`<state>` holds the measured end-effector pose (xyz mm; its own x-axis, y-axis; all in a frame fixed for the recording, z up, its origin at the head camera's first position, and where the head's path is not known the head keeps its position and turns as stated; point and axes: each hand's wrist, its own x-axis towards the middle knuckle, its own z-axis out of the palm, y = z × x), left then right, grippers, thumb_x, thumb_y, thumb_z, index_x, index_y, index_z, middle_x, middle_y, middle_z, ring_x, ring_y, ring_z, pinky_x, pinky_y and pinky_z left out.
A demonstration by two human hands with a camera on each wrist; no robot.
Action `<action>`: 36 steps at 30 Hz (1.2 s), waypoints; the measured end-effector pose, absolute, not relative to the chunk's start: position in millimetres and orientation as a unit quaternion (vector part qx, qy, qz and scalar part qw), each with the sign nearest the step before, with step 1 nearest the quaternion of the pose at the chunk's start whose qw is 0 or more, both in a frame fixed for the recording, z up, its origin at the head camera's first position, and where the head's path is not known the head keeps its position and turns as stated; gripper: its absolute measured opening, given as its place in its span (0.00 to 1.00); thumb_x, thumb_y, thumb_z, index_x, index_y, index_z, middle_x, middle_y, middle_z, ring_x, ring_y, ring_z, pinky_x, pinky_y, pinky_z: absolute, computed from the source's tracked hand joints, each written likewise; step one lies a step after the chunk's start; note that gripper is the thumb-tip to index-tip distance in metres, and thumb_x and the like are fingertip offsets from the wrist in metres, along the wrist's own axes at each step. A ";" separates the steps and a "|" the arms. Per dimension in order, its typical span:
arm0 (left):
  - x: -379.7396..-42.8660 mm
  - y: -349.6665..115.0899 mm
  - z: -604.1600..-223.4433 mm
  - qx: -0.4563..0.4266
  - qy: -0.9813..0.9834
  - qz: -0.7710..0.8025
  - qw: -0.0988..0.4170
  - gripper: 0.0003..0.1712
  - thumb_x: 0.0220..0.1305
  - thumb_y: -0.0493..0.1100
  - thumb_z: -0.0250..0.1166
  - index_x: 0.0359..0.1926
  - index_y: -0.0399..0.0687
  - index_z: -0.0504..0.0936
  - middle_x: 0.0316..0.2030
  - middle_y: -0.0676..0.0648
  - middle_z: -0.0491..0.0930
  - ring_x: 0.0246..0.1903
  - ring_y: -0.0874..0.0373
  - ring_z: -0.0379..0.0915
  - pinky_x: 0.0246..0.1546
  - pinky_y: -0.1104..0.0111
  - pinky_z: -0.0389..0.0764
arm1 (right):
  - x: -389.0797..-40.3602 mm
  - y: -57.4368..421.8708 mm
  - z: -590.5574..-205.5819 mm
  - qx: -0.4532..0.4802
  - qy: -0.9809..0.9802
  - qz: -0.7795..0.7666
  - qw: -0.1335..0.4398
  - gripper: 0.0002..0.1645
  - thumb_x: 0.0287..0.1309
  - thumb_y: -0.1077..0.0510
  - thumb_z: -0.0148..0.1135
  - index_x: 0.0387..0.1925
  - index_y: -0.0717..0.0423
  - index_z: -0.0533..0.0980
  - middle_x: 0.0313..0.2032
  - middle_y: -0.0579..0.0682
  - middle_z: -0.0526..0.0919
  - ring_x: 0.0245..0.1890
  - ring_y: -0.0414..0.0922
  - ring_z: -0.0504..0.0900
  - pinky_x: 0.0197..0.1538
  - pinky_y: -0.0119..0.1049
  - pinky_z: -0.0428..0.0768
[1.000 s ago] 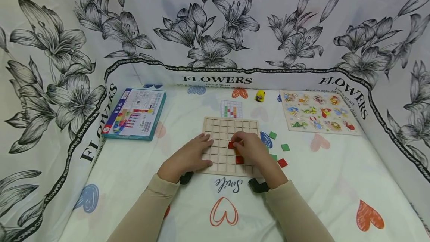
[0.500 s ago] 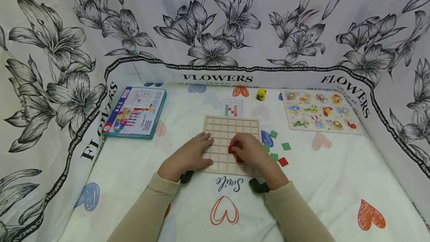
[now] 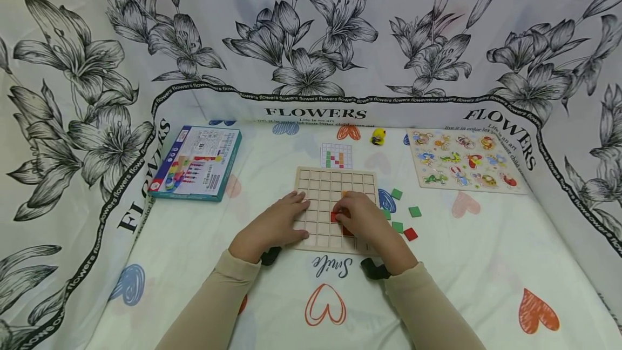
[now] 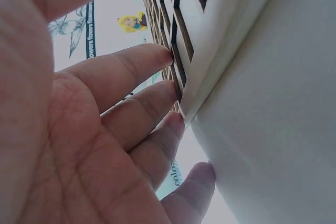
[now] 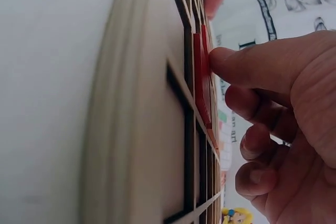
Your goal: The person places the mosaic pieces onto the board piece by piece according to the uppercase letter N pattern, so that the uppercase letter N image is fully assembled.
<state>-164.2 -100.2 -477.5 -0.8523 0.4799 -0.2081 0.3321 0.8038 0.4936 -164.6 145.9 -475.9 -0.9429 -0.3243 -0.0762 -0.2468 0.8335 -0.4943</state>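
In the head view a wooden grid board lies flat in front of the person. The left hand rests on its left edge, fingers spread; in the left wrist view its fingertips touch the board's side. Over the right half, the right hand has its thumb and index finger at a red square tile in the grid. The right wrist view shows the thumb against the red tiles, other fingers curled. Another red tile and an orange tile sit partly hidden by this hand.
Several green tiles and a loose red tile lie right of the board. Behind it are a pattern card and a yellow toy figure. A teal-edged box lies left, an insect puzzle board right.
The right hand has moved the red tile slightly toward the person, and it now lies within a grid cell. The left hand has stayed on the board's edge.
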 end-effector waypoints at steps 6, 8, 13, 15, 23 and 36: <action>-163.6 -99.7 -476.2 0.213 0.935 0.229 0.165 0.47 0.67 0.51 0.79 0.81 0.46 0.71 0.86 0.45 0.59 0.87 0.46 0.47 0.86 0.46 0.57 | -167.8 167.6 -467.0 -0.122 0.941 -0.307 0.072 0.07 0.72 0.57 0.72 0.48 0.51 0.90 0.46 0.47 0.85 0.47 0.48 0.79 0.55 0.46 0.83; -163.0 -99.4 -475.2 0.212 0.935 0.229 0.166 0.47 0.67 0.51 0.79 0.81 0.46 0.71 0.86 0.45 0.59 0.87 0.46 0.47 0.86 0.46 0.57 | -168.5 185.5 -462.7 -0.105 0.939 -0.323 0.060 0.08 0.73 0.58 0.70 0.48 0.53 0.90 0.45 0.49 0.85 0.45 0.48 0.78 0.49 0.45 0.81; -160.9 -98.8 -472.0 0.209 0.935 0.230 0.172 0.47 0.67 0.51 0.79 0.82 0.46 0.71 0.86 0.45 0.59 0.88 0.46 0.46 0.86 0.46 0.57 | -159.8 240.4 -458.1 -0.057 0.943 -0.321 0.059 0.09 0.74 0.58 0.69 0.50 0.55 0.87 0.43 0.52 0.82 0.38 0.49 0.75 0.38 0.41 0.75; -160.3 -98.2 -470.1 0.210 0.934 0.230 0.176 0.47 0.67 0.50 0.78 0.82 0.46 0.70 0.86 0.45 0.58 0.88 0.46 0.46 0.86 0.46 0.56 | -152.9 259.8 -459.4 -0.031 0.946 -0.314 0.077 0.11 0.73 0.55 0.69 0.51 0.56 0.85 0.41 0.53 0.81 0.36 0.49 0.74 0.36 0.41 0.74; -160.2 -96.5 -467.1 0.209 0.934 0.228 0.179 0.46 0.68 0.50 0.78 0.82 0.46 0.70 0.86 0.45 0.58 0.88 0.46 0.46 0.86 0.46 0.57 | -122.3 299.8 -472.9 0.040 0.951 -0.272 0.142 0.28 0.62 0.42 0.79 0.52 0.56 0.80 0.37 0.52 0.77 0.39 0.49 0.75 0.39 0.42 0.69; -159.7 -98.4 -469.2 0.205 0.932 0.239 0.179 0.46 0.68 0.49 0.78 0.82 0.46 0.70 0.86 0.45 0.58 0.88 0.46 0.46 0.86 0.45 0.57 | -119.1 302.6 -476.3 0.066 0.945 -0.284 0.147 0.22 0.65 0.48 0.78 0.49 0.57 0.80 0.41 0.55 0.81 0.42 0.52 0.77 0.41 0.40 0.75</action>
